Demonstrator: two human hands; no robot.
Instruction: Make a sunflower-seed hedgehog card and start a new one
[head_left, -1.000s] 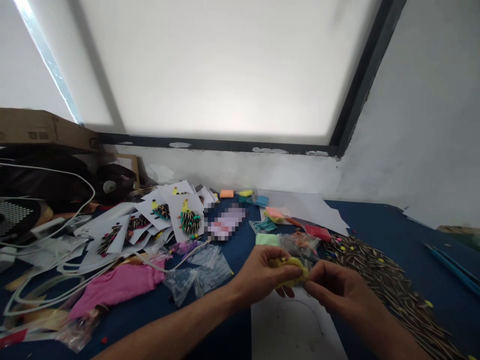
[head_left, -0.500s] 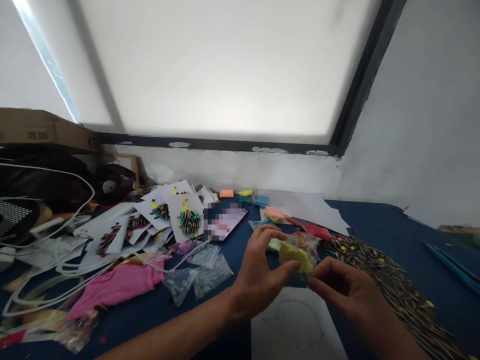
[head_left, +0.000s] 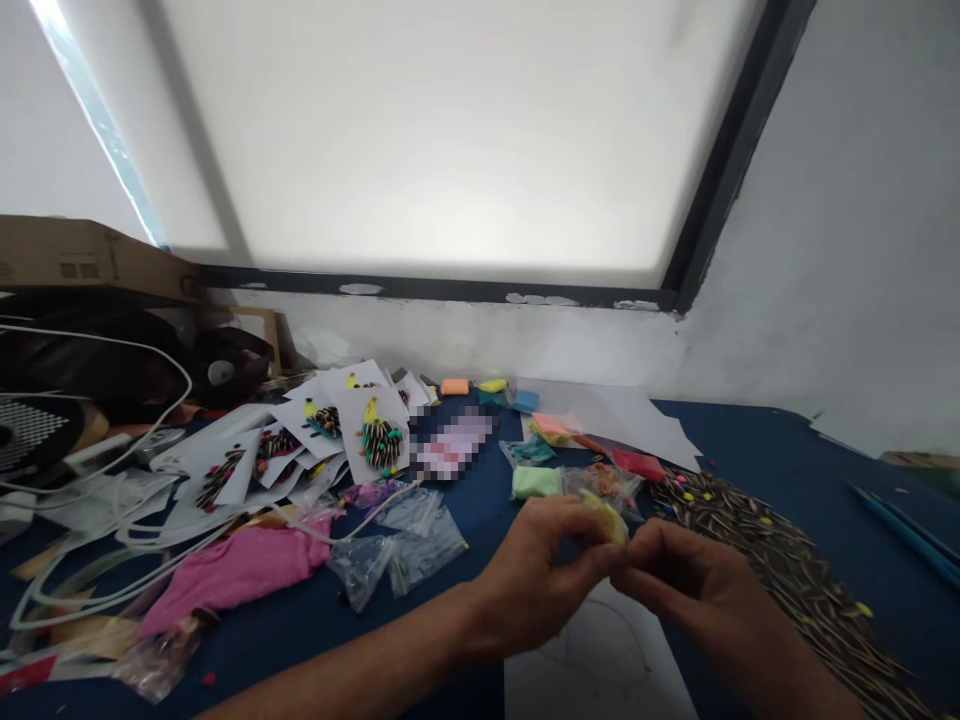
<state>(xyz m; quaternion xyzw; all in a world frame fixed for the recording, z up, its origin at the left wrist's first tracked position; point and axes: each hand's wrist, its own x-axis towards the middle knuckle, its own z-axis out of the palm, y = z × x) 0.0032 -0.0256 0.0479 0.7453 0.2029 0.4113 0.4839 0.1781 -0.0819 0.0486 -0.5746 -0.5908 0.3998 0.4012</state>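
A small plastic bag of yellow modelling clay (head_left: 607, 516) is held up in front of me, partly covered by fingers. My left hand (head_left: 529, 575) pinches it from the left, thumb and fingers closed on it. At its right end, my right hand (head_left: 694, 590) has thumb and forefinger pressed together on the bag's edge; the fingertips of both hands nearly meet. Beneath the hands lies a white sheet (head_left: 592, 685) with a pencilled rounded outline. Just beyond are a light green clay packet (head_left: 535, 483) and a bag of brownish-orange clay (head_left: 611, 482).
Striped sunflower seeds (head_left: 780, 570) are heaped at right, beside blue scissors-like handles or a tool (head_left: 904, 530). Paper cards with seed-covered figures (head_left: 381, 440), a phone (head_left: 454, 447), empty plastic bags (head_left: 424, 545), pink clay (head_left: 240, 575) and white cables (head_left: 150, 535) occupy the left.
My left hand has moved down and right, closing its fingers over the yellow clay bag. The green packet behind it is now uncovered. My right hand has barely moved.
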